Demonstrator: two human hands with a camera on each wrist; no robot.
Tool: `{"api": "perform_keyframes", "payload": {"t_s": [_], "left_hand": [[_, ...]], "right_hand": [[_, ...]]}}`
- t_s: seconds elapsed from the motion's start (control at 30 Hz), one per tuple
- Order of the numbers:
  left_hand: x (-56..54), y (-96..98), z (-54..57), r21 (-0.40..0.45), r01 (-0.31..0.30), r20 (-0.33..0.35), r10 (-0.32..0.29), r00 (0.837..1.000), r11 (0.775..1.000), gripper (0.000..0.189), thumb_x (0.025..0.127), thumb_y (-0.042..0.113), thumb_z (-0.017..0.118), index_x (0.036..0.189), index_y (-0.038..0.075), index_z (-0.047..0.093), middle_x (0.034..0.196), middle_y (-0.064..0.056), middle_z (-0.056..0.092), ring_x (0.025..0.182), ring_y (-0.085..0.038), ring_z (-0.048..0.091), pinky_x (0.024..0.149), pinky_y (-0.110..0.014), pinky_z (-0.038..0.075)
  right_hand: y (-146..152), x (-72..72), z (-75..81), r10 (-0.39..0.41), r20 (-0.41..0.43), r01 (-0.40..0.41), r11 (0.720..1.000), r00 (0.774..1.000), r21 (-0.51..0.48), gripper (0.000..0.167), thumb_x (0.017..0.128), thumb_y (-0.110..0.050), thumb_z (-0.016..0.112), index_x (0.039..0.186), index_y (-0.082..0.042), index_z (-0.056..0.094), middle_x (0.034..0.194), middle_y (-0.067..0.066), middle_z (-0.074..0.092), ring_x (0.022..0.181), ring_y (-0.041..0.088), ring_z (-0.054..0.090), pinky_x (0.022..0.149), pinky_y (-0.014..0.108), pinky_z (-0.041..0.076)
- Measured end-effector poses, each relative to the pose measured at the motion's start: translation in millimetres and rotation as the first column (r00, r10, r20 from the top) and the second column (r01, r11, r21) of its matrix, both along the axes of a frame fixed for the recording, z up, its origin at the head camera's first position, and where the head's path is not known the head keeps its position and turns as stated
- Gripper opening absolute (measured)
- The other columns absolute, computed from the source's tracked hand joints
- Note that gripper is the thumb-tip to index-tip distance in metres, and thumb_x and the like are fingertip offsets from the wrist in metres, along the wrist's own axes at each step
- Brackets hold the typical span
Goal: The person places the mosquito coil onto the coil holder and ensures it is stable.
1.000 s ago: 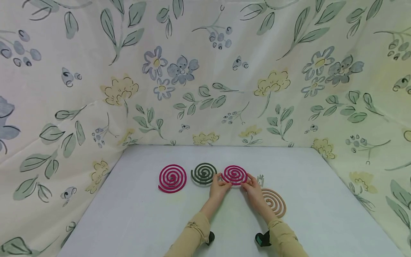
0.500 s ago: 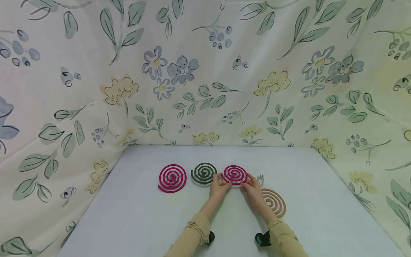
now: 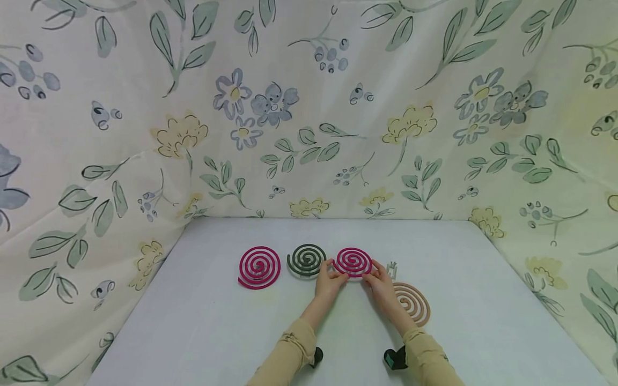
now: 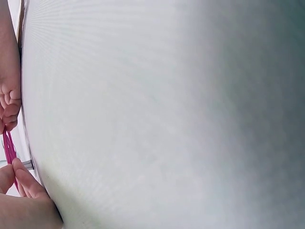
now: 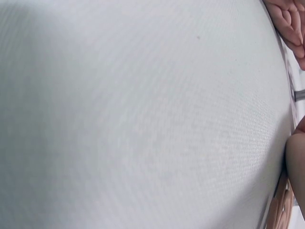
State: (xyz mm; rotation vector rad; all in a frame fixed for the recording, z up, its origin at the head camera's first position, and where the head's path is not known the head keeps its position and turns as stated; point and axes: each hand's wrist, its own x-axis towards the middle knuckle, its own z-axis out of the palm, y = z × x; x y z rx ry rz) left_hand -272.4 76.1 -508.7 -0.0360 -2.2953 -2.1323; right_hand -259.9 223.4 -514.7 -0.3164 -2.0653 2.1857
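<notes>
A pink mosquito coil (image 3: pixel 353 262) is held between both hands in the head view. My left hand (image 3: pixel 330 283) pinches its near left edge, and my right hand (image 3: pixel 382 289) pinches its near right edge. Seen nearly edge-on in the left wrist view, the same pink coil (image 4: pixel 9 147) spans the gap between the fingers. A small grey piece (image 4: pixel 29 164) shows close to it there; what it belongs to is hidden. A dark green coil (image 3: pixel 307 261) lies just beyond the left hand. Partly covered by the right wrist is a tan coil (image 3: pixel 419 305).
Another pink coil (image 3: pixel 259 268) lies farthest left on the white table (image 3: pixel 203 327). A small metal coil stand (image 3: pixel 391 270) is right of the right hand, behind the tan coil. Floral cloth (image 3: pixel 309 118) hangs behind and along the sides.
</notes>
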Motion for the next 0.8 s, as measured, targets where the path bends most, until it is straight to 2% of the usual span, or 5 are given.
{"api": "perform_keyframes", "payload": {"t_s": [0.3, 0.8], "left_hand": [[1.4, 0.2, 2.2, 0.02, 0.006, 0.017, -0.007, 1.0, 1.0, 0.055, 0.08, -0.001, 0.069, 0.129, -0.006, 0.043, 0.078, -0.023, 0.067, 0.063, -0.014, 0.062, 0.059, -0.016, 0.044], [0.5, 0.5, 1.1, 0.018, 0.0, 0.006, 0.0, 1.0, 1.0, 0.054, 0.08, 0.0, 0.069, 0.128, -0.005, 0.044, 0.077, -0.021, 0.068, 0.061, -0.009, 0.06, 0.06, -0.018, 0.046]], "right_hand": [[-0.8, -1.6, -1.5, -0.012, 0.02, 0.012, 1.0, 1.0, 0.014, 0.059, 0.089, 0.003, 0.051, 0.143, 0.008, 0.026, 0.076, -0.01, 0.049, 0.069, -0.001, 0.048, 0.067, 0.013, 0.041], [-0.7, 0.0, 0.6, -0.006, -0.002, 0.006, 1.0, 1.0, 0.002, 0.062, 0.089, 0.004, 0.051, 0.144, 0.009, 0.023, 0.073, -0.012, 0.048, 0.066, -0.003, 0.047, 0.066, 0.013, 0.04]]}}
